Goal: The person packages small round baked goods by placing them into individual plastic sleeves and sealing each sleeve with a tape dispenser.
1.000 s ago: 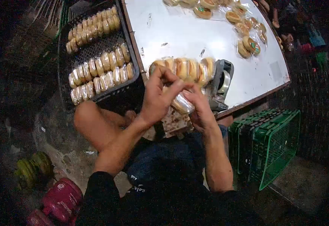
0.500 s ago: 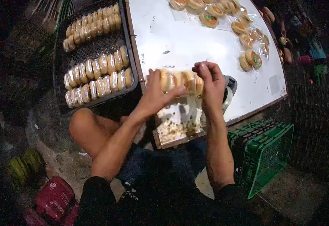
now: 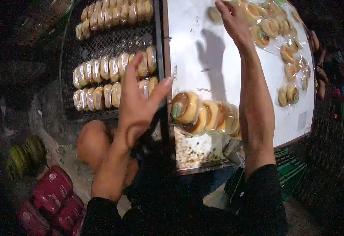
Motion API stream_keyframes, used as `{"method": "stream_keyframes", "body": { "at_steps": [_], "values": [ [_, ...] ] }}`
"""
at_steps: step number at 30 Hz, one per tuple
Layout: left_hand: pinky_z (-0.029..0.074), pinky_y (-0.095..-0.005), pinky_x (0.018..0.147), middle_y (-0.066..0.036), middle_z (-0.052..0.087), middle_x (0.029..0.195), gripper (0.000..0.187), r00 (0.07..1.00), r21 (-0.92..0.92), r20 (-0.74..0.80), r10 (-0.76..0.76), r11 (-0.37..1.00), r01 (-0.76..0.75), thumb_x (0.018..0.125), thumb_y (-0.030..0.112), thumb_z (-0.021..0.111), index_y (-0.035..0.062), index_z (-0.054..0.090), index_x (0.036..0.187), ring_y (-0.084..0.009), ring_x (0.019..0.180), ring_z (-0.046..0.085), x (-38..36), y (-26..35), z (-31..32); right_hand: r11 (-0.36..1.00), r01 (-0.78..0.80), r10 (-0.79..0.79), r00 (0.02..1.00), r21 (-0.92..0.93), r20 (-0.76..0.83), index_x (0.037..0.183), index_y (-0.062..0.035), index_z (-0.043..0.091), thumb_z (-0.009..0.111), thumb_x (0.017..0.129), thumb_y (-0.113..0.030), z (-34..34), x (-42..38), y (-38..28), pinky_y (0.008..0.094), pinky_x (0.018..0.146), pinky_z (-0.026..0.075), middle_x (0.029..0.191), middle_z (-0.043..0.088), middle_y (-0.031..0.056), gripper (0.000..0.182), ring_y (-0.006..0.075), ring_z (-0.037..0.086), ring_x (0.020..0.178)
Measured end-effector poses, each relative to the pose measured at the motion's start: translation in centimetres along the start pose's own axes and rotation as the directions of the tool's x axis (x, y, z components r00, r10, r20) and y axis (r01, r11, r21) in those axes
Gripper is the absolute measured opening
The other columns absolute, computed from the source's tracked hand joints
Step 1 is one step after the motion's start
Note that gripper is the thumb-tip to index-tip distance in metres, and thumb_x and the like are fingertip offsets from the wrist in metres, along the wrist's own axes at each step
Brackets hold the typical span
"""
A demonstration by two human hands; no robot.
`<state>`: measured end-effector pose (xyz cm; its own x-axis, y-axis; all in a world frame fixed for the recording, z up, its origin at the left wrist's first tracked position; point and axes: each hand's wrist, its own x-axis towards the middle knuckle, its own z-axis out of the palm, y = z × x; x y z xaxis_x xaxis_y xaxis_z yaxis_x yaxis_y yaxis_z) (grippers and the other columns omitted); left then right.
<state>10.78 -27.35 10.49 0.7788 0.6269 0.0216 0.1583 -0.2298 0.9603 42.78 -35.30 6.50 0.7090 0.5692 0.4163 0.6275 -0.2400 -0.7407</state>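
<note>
the left hand [image 3: 138, 104] hangs open, grip empty, just left of the wrapped row of buns [image 3: 205, 118] lying on the bench [image 3: 219, 63], its long axis running left to right. the right hand [image 3: 231, 17] reaches far up to loose buns [image 3: 272, 29], its grip hard to tell.

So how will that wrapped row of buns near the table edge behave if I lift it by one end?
The wrapped row of buns probably sags: separate rounds in thin film. Its glossy wrap looks slippery. Likely light and squashable, since it looks like soft bread.
</note>
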Motion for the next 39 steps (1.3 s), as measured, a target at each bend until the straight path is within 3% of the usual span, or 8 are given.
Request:
{"method": "stream_keyframes", "body": {
  "at_steps": [5, 8, 17, 21, 24, 29, 34, 39],
  "values": [
    [0.028, -0.0421, 0.108, -0.023, 0.042, 0.133, 0.081, 0.932, 0.654, -0.054, 0.359, 0.717, -0.239, 0.074, 0.018, 0.078, -0.0038, 0.031, 0.137, -0.0349, 0.129, 0.036, 0.9, 1.0, -0.7, 0.925, 0.288, -0.274, 0.958, -0.25, 0.09, 0.114, 0.0047, 0.057, 0.056, 0.09, -0.027, -2.7, -11.6, -19.4, 0.0379, 0.1, 0.034, 0.115, 0.059, 0.0185, 0.04, 0.0261, 0.049, 0.117],
    [0.035, -0.0407, 0.103, -0.021, 0.056, 0.117, 0.072, 0.99, -0.264, 0.052, -0.13, 0.955, 0.139, 0.074, 0.014, 0.078, -0.0042, 0.039, 0.132, -0.031, 0.117, 0.05, 0.1, 1.9, -1.0, 0.992, 0.121, -0.127, 0.968, -0.044, -0.214, 0.134, 0.0038, 0.03, 0.056, 0.09, -0.023, -0.7, -16.8, -20.4, 0.041, 0.106, 0.027, 0.138, 0.035, 0.0212, 0.058, 0.0297, 0.034, 0.128],
    [0.049, -0.029, 0.068, -0.007, 0.061, 0.084, 0.055, 0.984, -0.46, -0.027, 0.175, 0.872, -0.167, 0.093, 0.044, 0.052, -0.0027, 0.047, 0.12, -0.0147, 0.078, 0.06, -4.6, 2.0, 0.3, 0.841, -0.253, 0.297, 0.955, 0.478, -0.017, 0.107, -0.0006, 0.052, 0.053, 0.093, -0.015, -2.0, -24.3, -23.6, 0.0283, 0.087, 0.043, 0.107, 0.053, 0.0088, 0.02, 0.0159, 0.052, 0.096],
    [0.045, -0.0254, 0.059, -0.006, 0.059, 0.079, 0.021, 0.572, 0.036, -0.185, 0.799, 0.587, -0.809, 0.092, 0.021, 0.058, 0.0004, 0.057, 0.091, -0.0104, 0.07, 0.056, -8.3, 4.9, 1.7, 0.873, -0.07, 0.209, 0.948, 0.482, -0.24, 0.096, -0.0022, 0.054, 0.053, 0.094, -0.012, -5.6, -26.2, -24.9, 0.025, 0.077, 0.045, 0.096, 0.056, 0.0059, 0.01, 0.0123, 0.053, 0.086],
    [0.043, -0.0264, 0.057, -0.003, 0.056, 0.073, 0.023, 0.97, -0.407, -0.145, 0.194, 0.882, -0.237, 0.094, 0.021, 0.055, 0.0007, 0.056, 0.083, -0.0092, 0.064, 0.051, -10.9, 5.8, 2.7, 0.785, -0.177, 0.413, 0.863, 0.594, -0.29, 0.095, -0.0028, 0.053, 0.05, 0.096, -0.014, -6.6, -28.8, -24.2, 0.0271, 0.08, 0.046, 0.095, 0.059, 0.0063, 0.011, 0.014, 0.056, 0.087],
    [0.045, -0.0301, 0.07, -0.007, 0.055, 0.084, 0.034, 0.892, -0.165, 0.448, -0.062, 0.975, 0.151, 0.096, 0.031, 0.048, -0.0027, 0.054, 0.1, -0.0144, 0.076, 0.052, -10.4, 2.9, 4.8, 0.503, -0.062, 0.457, 0.866, 0.862, -0.204, 0.102, -0.006, 0.045, 0.047, 0.098, -0.017, -7.0, -31.8, -24.1, 0.0315, 0.08, 0.05, 0.097, 0.062, 0.0103, 0.012, 0.0179, 0.061, 0.09],
    [0.043, -0.0356, 0.09, -0.02, 0.051, 0.116, 0.046, 0.817, -0.328, -0.073, 0.572, 0.76, -0.561, 0.095, 0.025, 0.051, -0.0085, 0.04, 0.125, -0.025, 0.111, 0.05, -15.4, 6.6, 7.9, 0.247, -0.01, 0.514, 0.849, 0.969, -0.122, 0.105, -0.0072, 0.045, 0.05, 0.097, -0.02, -7.6, -32.8, -22.4, 0.0282, 0.078, 0.048, 0.093, 0.06, 0.0056, 0.016, 0.0145, 0.058, 0.086],
    [0.05, -0.0262, 0.072, -0.009, 0.067, 0.087, 0.024, 0.95, -0.369, 0.293, 0.104, 0.93, 0.012, 0.093, 0.018, 0.057, -0.0042, 0.065, 0.092, -0.0127, 0.08, 0.061, -14.3, 7.8, 7.0, 0.899, -0.154, 0.373, 0.763, 0.411, -0.529, 0.1, -0.0032, 0.054, 0.054, 0.092, -0.017, -8.7, -31.3, -23.1, 0.0355, 0.082, 0.047, 0.099, 0.06, 0.0112, 0.016, 0.022, 0.059, 0.091]
  ]
}}
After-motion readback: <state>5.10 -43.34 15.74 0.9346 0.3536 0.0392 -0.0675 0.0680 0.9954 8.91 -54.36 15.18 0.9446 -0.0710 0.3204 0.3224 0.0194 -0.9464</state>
